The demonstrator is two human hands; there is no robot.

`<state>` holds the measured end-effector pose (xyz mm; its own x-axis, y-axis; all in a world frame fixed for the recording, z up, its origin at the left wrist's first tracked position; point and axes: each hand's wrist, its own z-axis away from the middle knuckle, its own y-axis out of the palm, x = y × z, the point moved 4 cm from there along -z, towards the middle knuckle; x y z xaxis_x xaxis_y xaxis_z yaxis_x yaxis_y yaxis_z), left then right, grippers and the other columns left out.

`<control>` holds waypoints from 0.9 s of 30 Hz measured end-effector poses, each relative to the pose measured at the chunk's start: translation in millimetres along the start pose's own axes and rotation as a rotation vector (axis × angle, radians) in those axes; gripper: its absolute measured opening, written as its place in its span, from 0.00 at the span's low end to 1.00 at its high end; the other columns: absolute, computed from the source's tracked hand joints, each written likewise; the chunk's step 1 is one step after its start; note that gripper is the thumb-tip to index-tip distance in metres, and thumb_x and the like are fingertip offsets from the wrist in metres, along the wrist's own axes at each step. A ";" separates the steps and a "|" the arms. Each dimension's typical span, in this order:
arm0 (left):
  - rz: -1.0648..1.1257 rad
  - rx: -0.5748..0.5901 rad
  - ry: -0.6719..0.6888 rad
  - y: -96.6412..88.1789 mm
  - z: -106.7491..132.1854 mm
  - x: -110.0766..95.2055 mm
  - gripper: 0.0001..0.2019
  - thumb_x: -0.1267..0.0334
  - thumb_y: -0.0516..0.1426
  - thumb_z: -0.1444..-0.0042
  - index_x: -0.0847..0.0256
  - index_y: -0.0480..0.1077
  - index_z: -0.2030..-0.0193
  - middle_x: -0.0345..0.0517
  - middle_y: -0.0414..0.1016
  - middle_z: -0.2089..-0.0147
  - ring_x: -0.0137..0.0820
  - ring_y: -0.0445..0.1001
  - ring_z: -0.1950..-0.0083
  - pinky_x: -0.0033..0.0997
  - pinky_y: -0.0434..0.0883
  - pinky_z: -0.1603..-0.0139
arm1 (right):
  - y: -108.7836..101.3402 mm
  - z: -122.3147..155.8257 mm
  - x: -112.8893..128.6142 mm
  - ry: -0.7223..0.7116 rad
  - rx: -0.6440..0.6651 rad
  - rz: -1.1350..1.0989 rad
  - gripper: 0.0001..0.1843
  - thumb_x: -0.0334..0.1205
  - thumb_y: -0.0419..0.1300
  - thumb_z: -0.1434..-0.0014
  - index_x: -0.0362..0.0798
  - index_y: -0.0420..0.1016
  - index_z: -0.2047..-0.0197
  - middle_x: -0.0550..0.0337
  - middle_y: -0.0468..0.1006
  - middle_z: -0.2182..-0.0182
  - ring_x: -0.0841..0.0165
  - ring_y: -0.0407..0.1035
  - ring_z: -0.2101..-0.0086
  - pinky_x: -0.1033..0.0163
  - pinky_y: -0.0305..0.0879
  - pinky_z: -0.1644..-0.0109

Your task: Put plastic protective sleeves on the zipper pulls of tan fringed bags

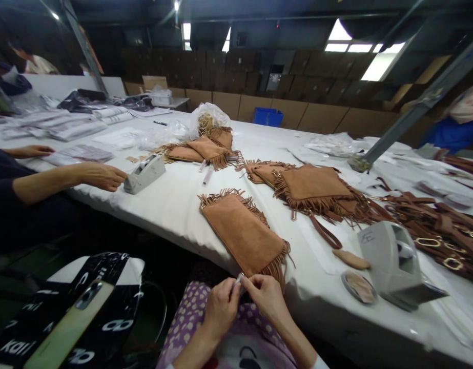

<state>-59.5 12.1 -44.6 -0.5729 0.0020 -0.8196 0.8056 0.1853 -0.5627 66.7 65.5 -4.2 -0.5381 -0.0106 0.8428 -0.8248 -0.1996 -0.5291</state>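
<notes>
A tan suede pouch (244, 230) with fringed edges lies flat on the white-covered table, its near corner at the table's front edge. At that corner my left hand (223, 303) and my right hand (266, 296) meet, fingertips pinched together. Between them is a small whitish piece (241, 280), mostly covered by the fingers; its kind and how it joins the pouch are hard to see. Both hands are closed.
More fringed pouches (313, 183) are piled behind, others (209, 147) near a clear plastic bag (213, 115). Tape dispensers stand right (393, 261) and left (144, 173), the latter beside a co-worker's hand (101, 176). Brown straps (444, 223) lie at right.
</notes>
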 end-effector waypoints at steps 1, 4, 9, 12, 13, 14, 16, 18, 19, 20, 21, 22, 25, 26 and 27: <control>-0.007 0.000 0.010 1.0 0.3 1.5 0.16 0.60 0.44 0.36 0.58 0.69 0.68 0.50 0.76 0.69 0.37 0.74 0.66 0.32 0.61 0.65 | 1.5 -1.0 -1.2 0.007 -0.013 0.021 0.22 0.51 0.61 0.50 0.46 0.71 0.86 0.61 0.71 0.86 0.70 0.62 0.81 0.67 0.52 0.77; -0.008 -0.004 0.022 3.4 1.0 5.9 0.16 0.61 0.43 0.35 0.57 0.69 0.68 0.50 0.77 0.69 0.37 0.75 0.65 0.31 0.62 0.64 | 5.4 -3.4 -5.9 0.040 -0.011 0.062 0.24 0.52 0.61 0.50 0.46 0.68 0.89 0.61 0.68 0.88 0.71 0.60 0.82 0.67 0.50 0.78; -0.024 -0.028 0.012 5.7 2.3 9.3 0.15 0.61 0.44 0.35 0.58 0.69 0.67 0.49 0.77 0.68 0.37 0.76 0.65 0.31 0.65 0.63 | 7.9 -6.0 -12.2 0.095 0.017 0.083 0.25 0.54 0.60 0.50 0.46 0.67 0.89 0.61 0.67 0.89 0.71 0.60 0.82 0.67 0.50 0.78; -0.027 -0.060 -0.003 5.7 3.0 11.7 0.14 0.60 0.45 0.35 0.59 0.69 0.54 0.49 0.78 0.66 0.36 0.77 0.65 0.30 0.67 0.65 | 8.6 -7.7 -13.9 0.122 0.041 0.084 0.25 0.55 0.58 0.50 0.45 0.67 0.88 0.61 0.67 0.89 0.71 0.60 0.82 0.67 0.50 0.78; -0.038 -0.074 -0.002 5.0 3.0 12.5 0.16 0.60 0.45 0.35 0.60 0.67 0.47 0.49 0.79 0.64 0.36 0.77 0.65 0.30 0.68 0.65 | 8.9 -8.4 -14.3 0.131 0.053 0.091 0.25 0.55 0.58 0.50 0.45 0.67 0.88 0.61 0.67 0.89 0.71 0.59 0.82 0.67 0.50 0.78; -0.053 -0.084 0.012 4.0 2.6 12.7 0.18 0.60 0.45 0.35 0.61 0.63 0.42 0.50 0.79 0.62 0.36 0.77 0.64 0.31 0.69 0.64 | 9.2 -9.0 -14.6 0.138 0.063 0.098 0.25 0.55 0.57 0.50 0.45 0.67 0.88 0.60 0.67 0.88 0.72 0.59 0.82 0.67 0.50 0.78; -0.081 -0.076 0.078 2.1 1.2 10.9 0.20 0.60 0.45 0.35 0.59 0.62 0.39 0.52 0.79 0.59 0.36 0.78 0.61 0.32 0.71 0.61 | 9.6 -10.1 -15.0 0.143 0.074 0.106 0.25 0.54 0.56 0.49 0.45 0.67 0.88 0.60 0.67 0.88 0.72 0.59 0.82 0.67 0.50 0.78; -0.065 -0.055 0.135 0.2 -0.9 7.3 0.18 0.61 0.46 0.35 0.57 0.69 0.44 0.52 0.79 0.58 0.37 0.78 0.58 0.33 0.71 0.57 | 9.6 -10.6 -16.2 0.139 0.072 0.096 0.25 0.54 0.56 0.50 0.46 0.66 0.88 0.60 0.67 0.88 0.72 0.59 0.82 0.67 0.51 0.77; -0.031 -0.052 0.131 -0.8 -2.3 5.7 0.17 0.60 0.47 0.36 0.56 0.72 0.48 0.52 0.80 0.58 0.38 0.78 0.57 0.33 0.72 0.56 | 9.6 -10.6 -17.4 0.135 0.072 0.083 0.25 0.55 0.57 0.50 0.46 0.65 0.88 0.60 0.67 0.88 0.72 0.59 0.82 0.67 0.51 0.77; 0.025 -0.055 0.097 -1.5 -3.7 4.8 0.16 0.59 0.47 0.36 0.57 0.74 0.50 0.52 0.80 0.58 0.38 0.78 0.58 0.33 0.72 0.57 | 9.7 -10.5 -19.1 0.130 0.079 0.060 0.25 0.55 0.57 0.50 0.46 0.65 0.88 0.60 0.67 0.88 0.72 0.59 0.82 0.67 0.51 0.77; 0.105 -0.055 0.034 -1.2 -5.1 4.6 0.16 0.58 0.48 0.37 0.58 0.75 0.53 0.51 0.80 0.59 0.37 0.78 0.61 0.32 0.72 0.60 | 10.2 -10.0 -21.4 0.127 0.097 0.023 0.24 0.55 0.57 0.50 0.46 0.66 0.87 0.60 0.67 0.87 0.72 0.59 0.82 0.67 0.51 0.77; 0.202 -0.048 -0.051 0.4 -6.2 5.3 0.16 0.56 0.49 0.38 0.59 0.75 0.54 0.50 0.80 0.62 0.36 0.78 0.66 0.31 0.73 0.64 | 10.7 -9.5 -23.9 0.126 0.121 -0.028 0.24 0.55 0.57 0.50 0.46 0.66 0.86 0.60 0.67 0.87 0.72 0.60 0.82 0.67 0.52 0.77; 0.519 -0.021 -0.326 11.1 -6.8 8.9 0.19 0.50 0.53 0.41 0.64 0.75 0.58 0.42 0.75 0.78 0.30 0.71 0.83 0.26 0.66 0.81 | 12.0 -7.0 -31.5 0.151 0.208 -0.208 0.22 0.56 0.59 0.52 0.44 0.70 0.81 0.60 0.70 0.84 0.72 0.61 0.82 0.67 0.54 0.78; 0.617 -0.025 -0.390 14.7 -6.5 9.8 0.20 0.49 0.54 0.43 0.66 0.75 0.59 0.38 0.71 0.82 0.28 0.68 0.86 0.25 0.63 0.84 | 11.9 -6.1 -33.0 0.167 0.227 -0.260 0.22 0.56 0.60 0.54 0.44 0.71 0.80 0.61 0.70 0.84 0.73 0.60 0.82 0.67 0.54 0.78; 0.710 -0.034 -0.432 17.7 -6.4 10.3 0.20 0.48 0.56 0.45 0.66 0.74 0.61 0.35 0.67 0.84 0.27 0.67 0.87 0.24 0.61 0.85 | 11.5 -5.1 -33.5 0.183 0.239 -0.304 0.22 0.56 0.61 0.55 0.43 0.72 0.80 0.61 0.70 0.84 0.73 0.60 0.82 0.68 0.54 0.78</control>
<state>-52.1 21.7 -62.3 0.1835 -0.2469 -0.9515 0.9447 0.3119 0.1013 74.4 68.6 -39.0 -0.3162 0.2533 0.9143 -0.8987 -0.3887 -0.2031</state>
